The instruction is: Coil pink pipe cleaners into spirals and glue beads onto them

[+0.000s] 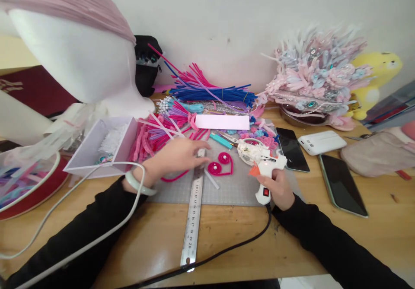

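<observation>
My right hand (279, 188) is wrapped round the handle of a white glue gun (270, 168) with an orange trigger, at the right of the grey cutting mat (240, 194). Above the upper part of a steel ruler (193, 211) hovers my left hand (177, 155), its fingers apart and nothing visible in them. Between the hands lies a magenta pipe-cleaner heart (231, 168) with two coiled spirals, each with a small pearly centre. A short translucent stick (212, 179) rests beside it. Behind are scissors (228, 138) and a turquoise tool (221, 141).
Bundled pipe cleaners (212, 94) and a white strip (222, 122) lie behind. On the left are a lilac box (119, 150), a white head form (81, 55) and a white cable (112, 233). Phones (343, 185), a power bank (322, 142) and a pastel flower piece (317, 77) occupy the right.
</observation>
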### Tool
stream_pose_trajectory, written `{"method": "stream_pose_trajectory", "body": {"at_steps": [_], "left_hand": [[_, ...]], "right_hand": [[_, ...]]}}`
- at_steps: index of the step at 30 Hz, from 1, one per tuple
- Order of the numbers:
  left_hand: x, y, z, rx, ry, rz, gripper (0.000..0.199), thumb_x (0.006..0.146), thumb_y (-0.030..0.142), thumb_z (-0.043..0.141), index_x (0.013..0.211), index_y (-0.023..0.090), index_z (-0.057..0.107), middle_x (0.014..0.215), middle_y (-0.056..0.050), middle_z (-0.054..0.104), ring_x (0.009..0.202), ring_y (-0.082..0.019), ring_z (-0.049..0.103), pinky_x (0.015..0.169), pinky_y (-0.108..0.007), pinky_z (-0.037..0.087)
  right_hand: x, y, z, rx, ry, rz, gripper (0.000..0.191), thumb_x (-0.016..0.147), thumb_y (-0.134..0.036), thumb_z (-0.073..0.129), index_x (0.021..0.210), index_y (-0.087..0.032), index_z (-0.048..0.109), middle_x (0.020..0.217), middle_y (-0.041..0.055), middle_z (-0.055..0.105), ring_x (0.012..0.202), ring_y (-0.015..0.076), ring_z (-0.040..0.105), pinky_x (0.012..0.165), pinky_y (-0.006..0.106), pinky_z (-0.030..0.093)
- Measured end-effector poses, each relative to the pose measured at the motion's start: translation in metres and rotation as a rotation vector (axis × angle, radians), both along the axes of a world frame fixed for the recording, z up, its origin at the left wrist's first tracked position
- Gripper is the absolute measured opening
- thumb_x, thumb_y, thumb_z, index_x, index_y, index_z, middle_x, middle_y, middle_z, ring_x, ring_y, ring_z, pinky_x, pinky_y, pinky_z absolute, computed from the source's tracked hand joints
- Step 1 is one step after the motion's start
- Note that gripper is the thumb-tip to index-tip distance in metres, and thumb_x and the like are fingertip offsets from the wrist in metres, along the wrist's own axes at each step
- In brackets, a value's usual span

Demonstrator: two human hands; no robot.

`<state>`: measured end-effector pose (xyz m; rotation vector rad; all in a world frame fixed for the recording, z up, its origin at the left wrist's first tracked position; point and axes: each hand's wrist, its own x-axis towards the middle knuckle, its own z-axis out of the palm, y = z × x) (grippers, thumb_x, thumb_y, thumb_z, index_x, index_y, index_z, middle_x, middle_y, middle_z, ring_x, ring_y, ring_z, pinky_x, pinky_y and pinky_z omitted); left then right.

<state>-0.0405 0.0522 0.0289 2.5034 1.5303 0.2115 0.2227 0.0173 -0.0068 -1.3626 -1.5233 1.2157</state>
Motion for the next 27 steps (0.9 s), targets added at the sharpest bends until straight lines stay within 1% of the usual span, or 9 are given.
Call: {"method": "stream_pose_trajectory", "body": {"at_steps": [3,7,11,15,23,25,27], "left_hand": [[0.010,-0.008,-0.006,-0.110,-0.019,-0.093,0.034,0.072,0.045,0.047,0.101,0.029,0.055,0.069,0.003,0.064,0.059,-0.013,0.056,0.050,-0.020,0.033],[0.012,-0.009,-0.012,-0.147,-0.010,-0.130,0.030,0.070,0.040,0.051,0.097,0.030,0.057,0.068,0.004,0.063,0.057,-0.012,0.055,0.047,-0.020,0.031],[0.013,-0.008,-0.018,-0.143,-0.039,-0.114,0.024,0.071,0.037,0.050,0.092,0.028,0.058,0.065,0.004,0.061,0.055,-0.011,0.053,0.048,-0.020,0.031],[0.016,-0.012,-0.023,-0.104,-0.033,-0.079,0.021,0.072,0.038,0.048,0.087,0.026,0.057,0.061,0.004,0.059,0.052,-0.011,0.052,0.046,-0.021,0.030],[0.023,-0.021,-0.026,0.001,0.026,-0.005,0.026,0.077,0.045,0.040,0.074,0.022,0.052,0.059,0.002,0.058,0.048,-0.012,0.051,0.043,-0.022,0.028],[0.022,-0.021,-0.026,-0.011,0.026,-0.008,0.027,0.075,0.047,0.041,0.079,0.022,0.052,0.060,0.002,0.059,0.049,-0.013,0.052,0.044,-0.022,0.029],[0.020,-0.020,-0.025,-0.040,0.020,-0.020,0.032,0.073,0.050,0.044,0.090,0.023,0.051,0.061,0.002,0.060,0.052,-0.014,0.054,0.045,-0.022,0.030]], "right_hand": [[-0.001,-0.003,0.004,-0.022,-0.022,0.008,0.023,0.056,-0.029,0.054,0.043,-0.017,0.040,0.039,-0.0044,0.034,0.038,0.0064,0.028,0.034,0.020,0.022],[-0.002,-0.002,0.004,-0.025,-0.037,0.000,0.024,0.056,-0.029,0.053,0.041,-0.017,0.038,0.038,-0.0049,0.033,0.037,0.0060,0.028,0.033,0.020,0.023],[-0.004,-0.002,0.007,-0.038,-0.039,0.012,0.025,0.056,-0.028,0.054,0.040,-0.018,0.037,0.037,-0.0044,0.033,0.037,0.0067,0.029,0.034,0.020,0.024],[-0.005,-0.003,0.010,-0.031,-0.039,0.030,0.028,0.056,-0.027,0.055,0.038,-0.019,0.036,0.037,-0.0040,0.032,0.039,0.0081,0.032,0.035,0.021,0.026],[-0.004,-0.005,0.009,-0.071,-0.024,0.062,0.028,0.056,-0.027,0.056,0.039,-0.019,0.035,0.040,-0.0041,0.034,0.039,0.0075,0.031,0.038,0.022,0.029],[-0.004,-0.004,0.009,-0.077,-0.027,0.054,0.028,0.056,-0.027,0.055,0.039,-0.018,0.035,0.040,-0.0045,0.033,0.039,0.0067,0.028,0.037,0.021,0.027],[-0.004,-0.004,0.010,-0.083,-0.030,0.051,0.027,0.056,-0.027,0.055,0.039,-0.018,0.035,0.039,-0.0049,0.031,0.038,0.0059,0.026,0.036,0.021,0.026]]}}
